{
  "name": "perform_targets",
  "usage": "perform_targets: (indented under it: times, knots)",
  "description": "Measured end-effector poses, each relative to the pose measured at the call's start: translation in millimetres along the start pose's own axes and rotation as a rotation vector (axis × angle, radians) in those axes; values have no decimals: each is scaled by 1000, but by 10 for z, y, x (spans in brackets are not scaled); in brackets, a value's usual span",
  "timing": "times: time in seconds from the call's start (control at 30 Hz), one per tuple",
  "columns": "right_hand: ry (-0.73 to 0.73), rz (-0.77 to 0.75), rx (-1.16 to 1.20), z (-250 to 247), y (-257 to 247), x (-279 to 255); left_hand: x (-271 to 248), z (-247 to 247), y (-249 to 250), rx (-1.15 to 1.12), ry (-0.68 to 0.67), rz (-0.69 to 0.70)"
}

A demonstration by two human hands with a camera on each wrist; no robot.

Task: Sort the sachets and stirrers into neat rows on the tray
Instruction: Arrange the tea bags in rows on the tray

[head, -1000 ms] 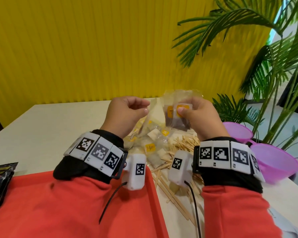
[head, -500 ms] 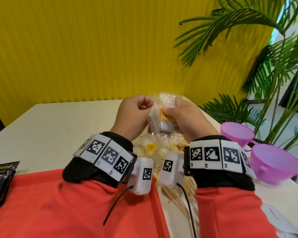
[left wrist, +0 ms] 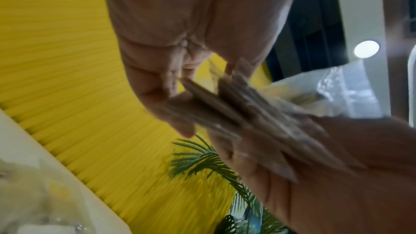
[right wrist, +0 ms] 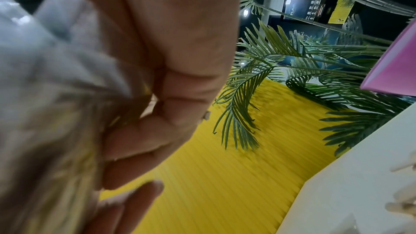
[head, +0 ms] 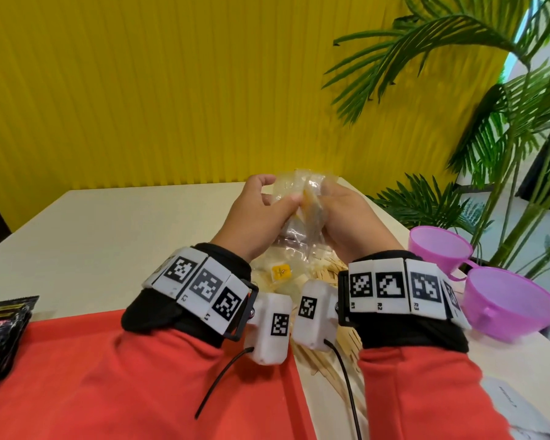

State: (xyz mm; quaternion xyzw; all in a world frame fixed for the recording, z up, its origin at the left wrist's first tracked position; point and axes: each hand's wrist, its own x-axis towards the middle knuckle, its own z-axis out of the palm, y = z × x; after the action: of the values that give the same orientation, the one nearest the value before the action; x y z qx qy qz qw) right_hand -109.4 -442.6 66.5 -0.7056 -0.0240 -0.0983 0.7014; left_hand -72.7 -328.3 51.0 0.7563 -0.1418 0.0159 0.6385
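Both hands are raised over the table, holding a bunch of clear sachets (head: 302, 198) with yellow labels between them. My left hand (head: 261, 214) pinches the bunch from the left, and my right hand (head: 337, 217) grips it from the right. The left wrist view shows the blurred sachet stack (left wrist: 243, 111) fanned between the fingers of both hands. In the right wrist view the sachets (right wrist: 51, 81) fill the left side beside curled fingers (right wrist: 180, 95). More sachets (head: 281, 271) and wooden stirrers (head: 327, 360) lie heaped on the table below. The red tray (head: 77, 331) sits at the near left.
Two purple cups (head: 508, 300) stand at the right table edge. Black packets (head: 4, 331) lie at the left end of the tray. A palm plant (head: 489, 122) rises at the right, and a yellow ribbed wall (head: 172, 90) stands behind the table. White paper (head: 515, 404) lies near right.
The hands came together and rose slightly. The right hand's sachets, first held apart, are now pressed into one bunch gripped by both hands.
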Motion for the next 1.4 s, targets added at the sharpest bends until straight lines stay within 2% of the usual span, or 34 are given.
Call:
perform_targets:
  times: [0.07,0.13,0.27,0.47,0.6,0.67,0.83,0.97,1.1,1.2,1.3,1.4]
  knots:
    - [3,51,100,6,-3,-4,5,-3,0,-17,-3,-18]
    - [-56,104,146,-20,-14,-12,6,-18,-3,1,31,22]
    - [-189,113,62,-61,-29,-41,17,-71,-18,36,87,133]
    - [-243,166,-27,-121,37,-4,1,-37,40,-158,119,183]
    - [-282,238,24,-113,35,-23,-34,38,72,-305,63,161]
    - [-283,229,46,-106,31,-22,-37,49,74,-301,39,143]
    - [-155,146,-114,-166,55,5,-21,21,62,-87,-23,71]
    - [17,79,-208,-305,44,21,-74,35,60,102,-152,-152]
    - [159,58,-110,-422,32,8,-112,59,21,627,-398,-208]
    - [202,59,-86,-448,24,-1,-110,58,-2,859,-508,-267]
    - [204,61,-87,-437,28,2,-97,29,-56,944,-578,-346]
    - [200,53,-105,-431,35,6,-101,15,-62,1005,-640,-367]
